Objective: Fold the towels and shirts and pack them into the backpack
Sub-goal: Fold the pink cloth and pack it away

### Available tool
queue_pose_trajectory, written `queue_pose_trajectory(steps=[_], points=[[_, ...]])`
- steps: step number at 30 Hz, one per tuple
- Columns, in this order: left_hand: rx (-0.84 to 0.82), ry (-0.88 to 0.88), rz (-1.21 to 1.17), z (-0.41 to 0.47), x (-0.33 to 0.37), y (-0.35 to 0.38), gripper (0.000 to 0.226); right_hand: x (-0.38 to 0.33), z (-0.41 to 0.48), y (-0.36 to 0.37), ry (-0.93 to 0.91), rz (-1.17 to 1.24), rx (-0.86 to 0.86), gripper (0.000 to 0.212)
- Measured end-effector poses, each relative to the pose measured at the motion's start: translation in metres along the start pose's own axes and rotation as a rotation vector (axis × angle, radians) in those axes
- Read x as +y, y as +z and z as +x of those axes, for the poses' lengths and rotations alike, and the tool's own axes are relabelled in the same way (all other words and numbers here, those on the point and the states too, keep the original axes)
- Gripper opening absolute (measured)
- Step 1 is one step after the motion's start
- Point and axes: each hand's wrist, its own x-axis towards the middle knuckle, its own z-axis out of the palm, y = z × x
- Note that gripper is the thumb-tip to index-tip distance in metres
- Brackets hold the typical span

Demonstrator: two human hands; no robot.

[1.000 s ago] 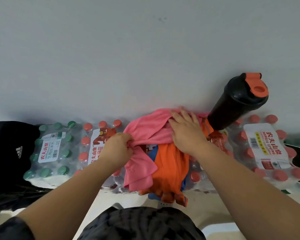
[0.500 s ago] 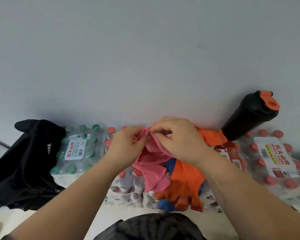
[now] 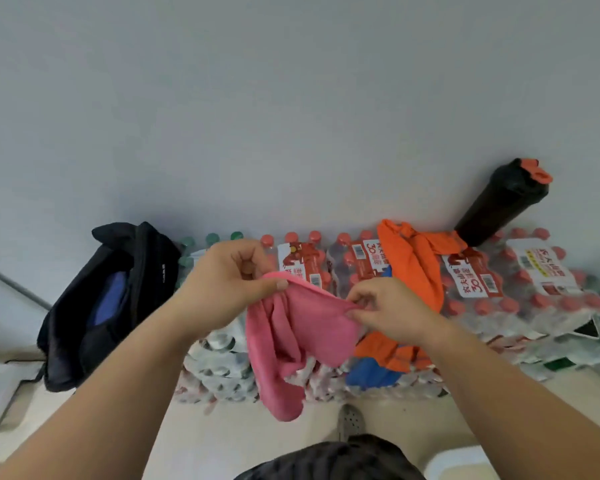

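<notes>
Pink towel (image 3: 291, 327) is held up in front of the bottle packs (image 3: 482, 282), its top edge pinched at one end by the left hand (image 3: 229, 282) and at the other by the right hand (image 3: 385, 310). Orange cloth (image 3: 413, 265) is draped over the packs. Black backpack (image 3: 101, 306) is seen unzipped at the packs' left end.

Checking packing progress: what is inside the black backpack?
Through the open top of the black backpack, a blue item shows inside. What it is, and anything beneath it, is hidden by the bag's walls.
</notes>
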Motion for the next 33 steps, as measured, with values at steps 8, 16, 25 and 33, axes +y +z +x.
queue_pose_trajectory(steps=[8, 16, 25, 33], points=[[0.105, 0.000, 0.198, -0.030, -0.033, -0.046, 0.011, 0.008, -0.043, -0.021, 0.186, 0.162, 0.165, 0.016], [0.224, -0.069, 0.697, -0.047, -0.087, -0.043, 0.017, 0.007, -0.071, -0.024, 0.358, 0.689, 0.335, 0.006], [0.306, -0.180, 0.670, -0.040, -0.120, -0.016, 0.010, 0.019, -0.098, -0.014, 0.577, 0.655, 0.465, 0.004], [0.391, -0.673, -0.378, -0.015, -0.101, 0.028, 0.011, 0.026, -0.087, -0.016, 0.746, 0.921, 0.616, 0.006]])
